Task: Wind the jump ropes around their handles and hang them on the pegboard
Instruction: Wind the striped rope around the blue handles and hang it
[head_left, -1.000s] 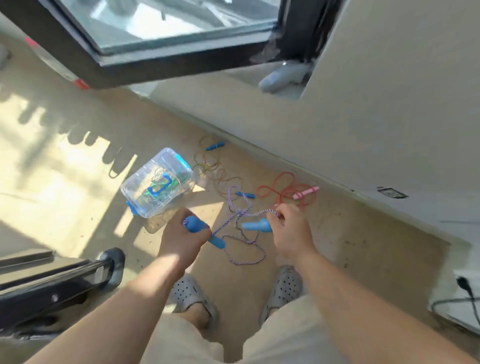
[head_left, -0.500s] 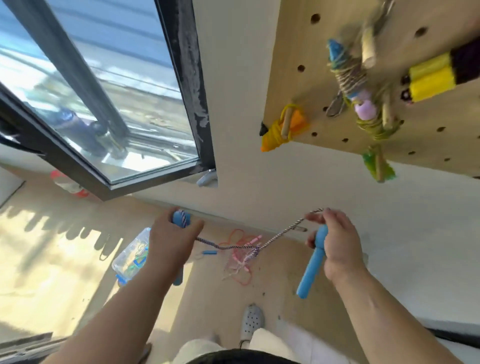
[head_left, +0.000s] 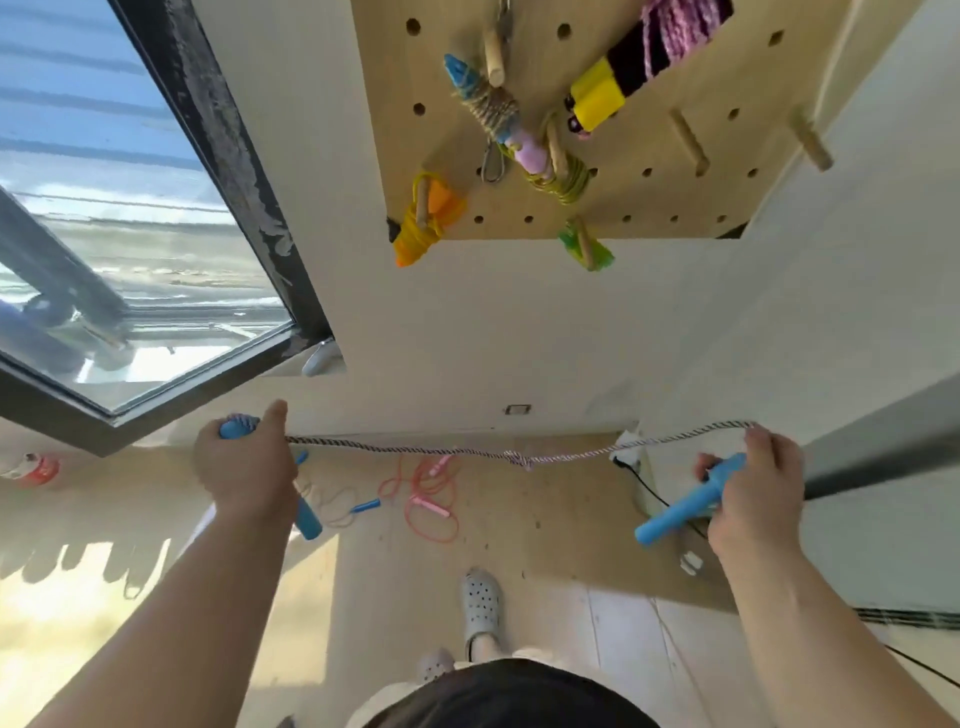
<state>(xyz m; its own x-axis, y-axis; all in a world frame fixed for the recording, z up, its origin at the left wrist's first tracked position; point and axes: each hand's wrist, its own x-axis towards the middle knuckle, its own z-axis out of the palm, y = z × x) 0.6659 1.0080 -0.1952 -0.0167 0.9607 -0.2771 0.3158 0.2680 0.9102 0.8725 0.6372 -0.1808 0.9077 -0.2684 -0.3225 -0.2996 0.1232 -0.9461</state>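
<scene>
**Purple-and-white braided jump rope** (head_left: 395, 448): drawn out in a near-level line between the two hands, in the air above the floor. A small knot (head_left: 522, 460) sits near mid-span, and the line sags slightly there.

**Left hand** (head_left: 244, 467): arm reaches forward, back of the hand to the camera. The fingers are wrapped tight round a blue plastic handle (head_left: 310, 521). Its lower end sticks out below the fist. Its upper end shows above the fist with striped cord on it. The rope leaves the fist just beside the upturned thumb.

**Right hand** (head_left: 753, 499): arm out to the right, fingers curled round the second blue handle (head_left: 680, 512), which slants down and left out of the palm. The rope passes over the raised fingers (head_left: 762, 441) and runs left toward the knot.

**Above:** a light wooden pegboard (head_left: 649, 197) on the wall holds wound ropes.
- An orange-handled bundle of yellow cord (head_left: 426, 223) hangs at the lower left corner.
- A blue-and-pink-handled bundle in tan cord (head_left: 488, 109) hangs higher up.
- A yellow-and-black handle wrapped in purple cord (head_left: 623, 73) is near the top.
- Two wooden pegs (head_left: 688, 140) stick out at the board's right.

**Floor:** a loose red rope with pink handles (head_left: 430, 506) lies below the span. Just left of it is a tan rope with a small blue grip (head_left: 363, 506). A grey perforated clog (head_left: 480, 605) is nearer the camera. A dark-framed window (head_left: 234, 171) is at the left.
</scene>
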